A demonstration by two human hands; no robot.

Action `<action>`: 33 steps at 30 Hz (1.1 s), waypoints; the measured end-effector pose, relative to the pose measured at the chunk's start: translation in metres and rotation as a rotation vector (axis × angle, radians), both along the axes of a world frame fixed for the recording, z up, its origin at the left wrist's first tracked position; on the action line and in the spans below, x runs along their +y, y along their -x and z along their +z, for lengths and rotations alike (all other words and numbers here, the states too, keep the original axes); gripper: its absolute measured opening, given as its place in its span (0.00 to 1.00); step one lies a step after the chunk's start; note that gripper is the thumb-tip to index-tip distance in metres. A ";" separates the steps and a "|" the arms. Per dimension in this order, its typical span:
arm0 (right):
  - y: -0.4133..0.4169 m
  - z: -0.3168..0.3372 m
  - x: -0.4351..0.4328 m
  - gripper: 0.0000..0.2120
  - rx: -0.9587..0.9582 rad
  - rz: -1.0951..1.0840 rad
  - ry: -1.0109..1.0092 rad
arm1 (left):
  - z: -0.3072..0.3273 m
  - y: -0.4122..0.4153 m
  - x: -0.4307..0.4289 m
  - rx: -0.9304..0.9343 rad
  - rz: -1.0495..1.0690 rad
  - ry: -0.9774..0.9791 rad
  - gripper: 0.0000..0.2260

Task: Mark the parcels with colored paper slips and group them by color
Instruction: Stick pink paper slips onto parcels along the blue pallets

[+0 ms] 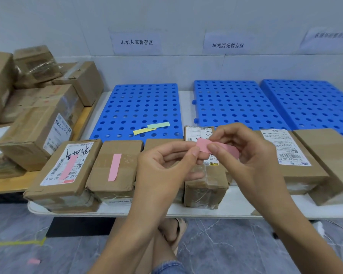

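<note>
Both hands up w/ a pink slip (203,146), just in front of the left blue board (143,107), off its near-right corner. Left hand (166,165) pinches the slip's left end, thumb & forefinger. Right hand (246,155) pinches its middle. Labelled parcel (53,186) & taped parcel (115,188), in front of the board, are both marked pink. Yellow slip (144,131) & green slip (158,125) lie on the board's near edge.

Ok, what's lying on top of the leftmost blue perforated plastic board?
A yellow paper slip and a green paper slip, ends overlapping, lie near the front of the blue perforated plastic board. Its front edge is hidden behind the brown cardboard parcels, so anything there cannot be seen.
</note>
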State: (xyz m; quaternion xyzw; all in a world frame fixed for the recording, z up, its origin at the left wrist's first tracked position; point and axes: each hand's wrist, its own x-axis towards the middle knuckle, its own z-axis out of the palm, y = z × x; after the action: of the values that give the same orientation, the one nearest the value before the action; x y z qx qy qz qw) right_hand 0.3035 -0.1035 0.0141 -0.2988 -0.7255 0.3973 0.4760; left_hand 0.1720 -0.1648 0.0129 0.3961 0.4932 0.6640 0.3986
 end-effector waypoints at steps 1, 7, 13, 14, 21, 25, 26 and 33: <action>-0.001 0.003 0.000 0.05 0.012 0.005 0.013 | 0.002 0.000 0.000 -0.011 -0.021 0.003 0.04; -0.007 0.015 -0.004 0.04 0.049 0.033 0.058 | 0.008 0.000 -0.003 -0.020 -0.057 -0.011 0.04; -0.007 0.014 -0.007 0.05 -0.009 -0.003 -0.002 | 0.005 0.001 -0.001 0.106 0.006 -0.030 0.05; -0.006 0.014 -0.008 0.06 -0.020 -0.008 -0.017 | 0.004 0.001 -0.001 0.122 0.018 -0.025 0.05; -0.003 0.013 -0.010 0.06 -0.013 -0.016 0.013 | 0.005 -0.001 -0.002 0.176 0.094 -0.013 0.02; -0.004 0.015 -0.007 0.05 0.033 0.011 0.118 | 0.007 0.001 -0.002 0.134 0.032 -0.004 0.05; -0.005 0.016 -0.007 0.05 0.046 0.022 0.136 | 0.008 0.001 -0.003 0.099 0.012 0.003 0.06; -0.005 0.013 -0.013 0.06 -0.056 -0.079 -0.115 | 0.015 -0.001 -0.007 -0.074 -0.086 0.046 0.08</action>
State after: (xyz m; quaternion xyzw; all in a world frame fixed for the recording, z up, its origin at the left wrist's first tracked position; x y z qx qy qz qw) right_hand 0.3088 -0.1165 0.0271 -0.3102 -0.7479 0.3272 0.4873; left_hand 0.1730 -0.1717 0.0276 0.3831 0.4757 0.6489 0.4537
